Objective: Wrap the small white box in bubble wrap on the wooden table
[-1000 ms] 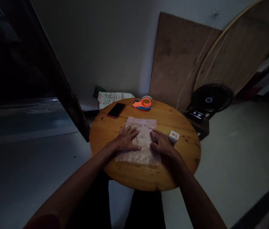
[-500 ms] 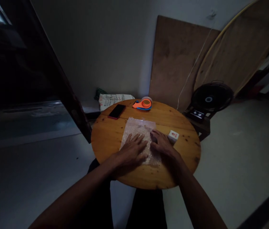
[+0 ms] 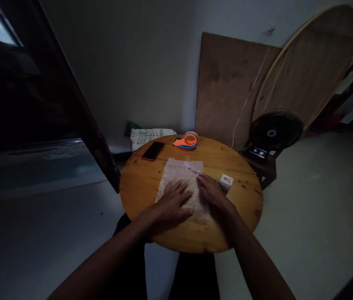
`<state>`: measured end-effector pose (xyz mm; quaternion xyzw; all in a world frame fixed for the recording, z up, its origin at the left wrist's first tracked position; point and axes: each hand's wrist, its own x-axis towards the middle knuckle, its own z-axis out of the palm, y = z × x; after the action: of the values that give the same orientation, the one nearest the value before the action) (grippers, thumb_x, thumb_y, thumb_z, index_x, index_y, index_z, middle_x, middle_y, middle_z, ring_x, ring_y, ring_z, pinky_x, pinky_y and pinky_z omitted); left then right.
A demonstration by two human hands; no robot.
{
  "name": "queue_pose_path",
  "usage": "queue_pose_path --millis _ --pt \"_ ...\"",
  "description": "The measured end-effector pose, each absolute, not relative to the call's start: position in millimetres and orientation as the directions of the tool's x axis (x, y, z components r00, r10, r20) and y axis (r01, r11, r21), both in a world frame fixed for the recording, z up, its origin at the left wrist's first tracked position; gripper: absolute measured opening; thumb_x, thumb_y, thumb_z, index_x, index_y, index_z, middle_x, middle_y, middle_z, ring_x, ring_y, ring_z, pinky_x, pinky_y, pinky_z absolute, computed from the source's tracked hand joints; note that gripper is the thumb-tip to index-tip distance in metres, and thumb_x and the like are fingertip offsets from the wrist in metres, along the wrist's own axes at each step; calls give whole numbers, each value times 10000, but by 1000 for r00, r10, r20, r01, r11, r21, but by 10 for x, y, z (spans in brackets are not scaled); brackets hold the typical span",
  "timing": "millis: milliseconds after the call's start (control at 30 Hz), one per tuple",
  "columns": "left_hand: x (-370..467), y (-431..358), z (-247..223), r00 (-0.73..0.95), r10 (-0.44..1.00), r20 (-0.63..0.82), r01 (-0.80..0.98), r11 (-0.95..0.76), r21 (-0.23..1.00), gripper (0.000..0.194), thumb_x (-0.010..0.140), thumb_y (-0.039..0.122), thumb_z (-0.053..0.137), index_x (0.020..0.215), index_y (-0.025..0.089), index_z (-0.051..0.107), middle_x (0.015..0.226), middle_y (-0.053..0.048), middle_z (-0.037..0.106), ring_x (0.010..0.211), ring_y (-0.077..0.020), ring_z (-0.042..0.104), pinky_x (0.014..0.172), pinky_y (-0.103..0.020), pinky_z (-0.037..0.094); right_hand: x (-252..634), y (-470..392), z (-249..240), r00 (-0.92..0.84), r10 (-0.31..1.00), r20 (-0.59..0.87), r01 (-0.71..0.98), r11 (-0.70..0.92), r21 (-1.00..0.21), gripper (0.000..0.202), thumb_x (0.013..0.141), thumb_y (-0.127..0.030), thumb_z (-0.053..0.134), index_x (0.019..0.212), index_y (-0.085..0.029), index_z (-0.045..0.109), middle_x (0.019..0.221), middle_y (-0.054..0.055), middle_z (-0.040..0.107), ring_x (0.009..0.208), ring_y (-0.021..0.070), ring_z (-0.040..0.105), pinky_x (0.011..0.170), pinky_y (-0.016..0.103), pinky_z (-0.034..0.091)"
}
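Note:
A sheet of pinkish, clear bubble wrap [image 3: 181,168] lies flat on a round wooden table [image 3: 245,201]. My left hand [image 3: 174,202] rests palm down on it, fingers spread. Along the sheet's right edge lies my right hand [image 3: 213,191], its fingers stretched out close together and touching the wrap. Its thumb is mostly hidden. Just beyond that hand's outer side stands a small white box [image 3: 226,181] with a red mark.
Toward the table's back sits an orange and blue tape dispenser [image 3: 189,141]. A phone [image 3: 153,151] lies at back left. A printed sack [image 3: 151,136] is behind the table. At right, a black fan [image 3: 271,133] stands before a leaning round board [image 3: 310,66].
My right hand's fingers have drawn closer together at the wrap's right edge, with the thumb tucked in. My left hand stays flat on the sheet. The view has tilted slightly up.

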<state>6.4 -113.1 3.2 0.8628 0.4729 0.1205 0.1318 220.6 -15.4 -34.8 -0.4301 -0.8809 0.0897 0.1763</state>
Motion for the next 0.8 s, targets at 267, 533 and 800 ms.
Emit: queue_pose_path --millis 267,533,800 --pt "461 -996 -38 424 895 139 824 -445 351 589 897 386 433 1429 156 327 1521 -159 297 1422 -307 222 1154 -523 129 2154 -163 -345 -524 824 214 780 565 -268 460 888 -181 380 1332 -113 481 1406 147 477 1301 240 422 1082 403 315" --pt "511 -966 -178 450 884 124 808 -462 365 824 816 638 477 1479 216 230 1556 -157 206 1435 -359 156 1132 -603 55 2167 -170 -409 -491 803 339 723 592 -355 386 944 -234 344 1271 -164 536 1321 131 558 1236 229 493 1048 390 368" --pt "530 -967 -236 448 877 176 813 -481 328 838 775 640 538 1466 245 276 1537 -143 264 1421 -371 189 1126 -611 68 2252 -245 -49 -485 786 383 670 615 -415 424 861 -188 427 1264 -201 558 1258 101 600 1178 228 531 1022 399 403"
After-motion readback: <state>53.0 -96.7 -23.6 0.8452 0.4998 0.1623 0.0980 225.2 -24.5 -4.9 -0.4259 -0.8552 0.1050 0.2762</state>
